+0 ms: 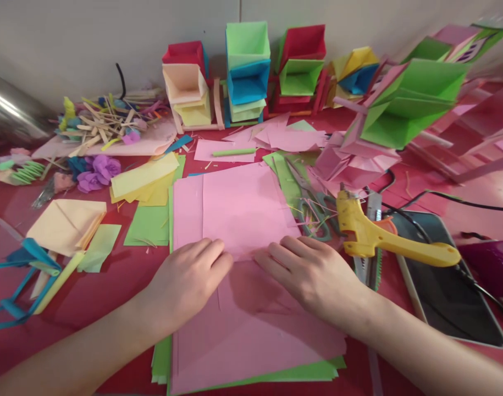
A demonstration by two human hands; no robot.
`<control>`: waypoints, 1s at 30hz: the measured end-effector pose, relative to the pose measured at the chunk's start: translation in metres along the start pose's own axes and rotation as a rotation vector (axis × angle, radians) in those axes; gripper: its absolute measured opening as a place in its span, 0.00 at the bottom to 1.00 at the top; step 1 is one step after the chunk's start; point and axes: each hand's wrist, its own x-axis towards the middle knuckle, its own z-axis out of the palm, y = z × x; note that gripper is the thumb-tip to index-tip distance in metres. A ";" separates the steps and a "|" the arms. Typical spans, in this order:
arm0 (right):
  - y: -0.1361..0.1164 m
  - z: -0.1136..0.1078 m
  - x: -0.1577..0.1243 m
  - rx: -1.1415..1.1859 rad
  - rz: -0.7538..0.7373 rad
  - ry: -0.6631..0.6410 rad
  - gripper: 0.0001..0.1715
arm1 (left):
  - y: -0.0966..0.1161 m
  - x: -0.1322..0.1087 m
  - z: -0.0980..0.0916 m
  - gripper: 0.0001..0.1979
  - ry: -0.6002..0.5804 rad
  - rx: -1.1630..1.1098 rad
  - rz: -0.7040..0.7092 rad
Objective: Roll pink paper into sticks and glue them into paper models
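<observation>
A pink paper sheet (243, 212) lies on a stack of larger pink sheets (251, 346), with green sheets (292, 374) showing beneath. A lengthwise crease runs along its left side. My left hand (193, 275) grips the sheet's near edge, fingers together and curled over it. At the same edge, a little to the right, my right hand (307, 269) does likewise. Both thumbs and the undersides of the fingers are hidden. Right of the stack, scissors (313, 203) lie beside a yellow hot glue gun (375, 231).
Folded paper boxes (249, 82) stand along the wall. Large green-and-pink boxes (412, 104) rise at the right. A tablet-like device (449, 286) lies under the glue gun and a cable. Left are wooden sticks (106, 124), purple paper flowers (98, 173) and cream paper pieces (65, 223).
</observation>
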 end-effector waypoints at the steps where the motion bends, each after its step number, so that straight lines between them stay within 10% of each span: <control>1: 0.001 0.001 0.000 0.007 -0.003 -0.005 0.10 | 0.000 0.000 0.001 0.10 0.002 0.001 -0.006; 23: -0.002 0.008 0.012 0.425 0.395 -0.077 0.05 | -0.013 -0.001 0.006 0.08 -0.075 -0.225 -0.062; 30: -0.002 0.012 0.004 0.230 0.236 0.025 0.09 | -0.015 -0.003 0.005 0.07 -0.120 -0.252 -0.028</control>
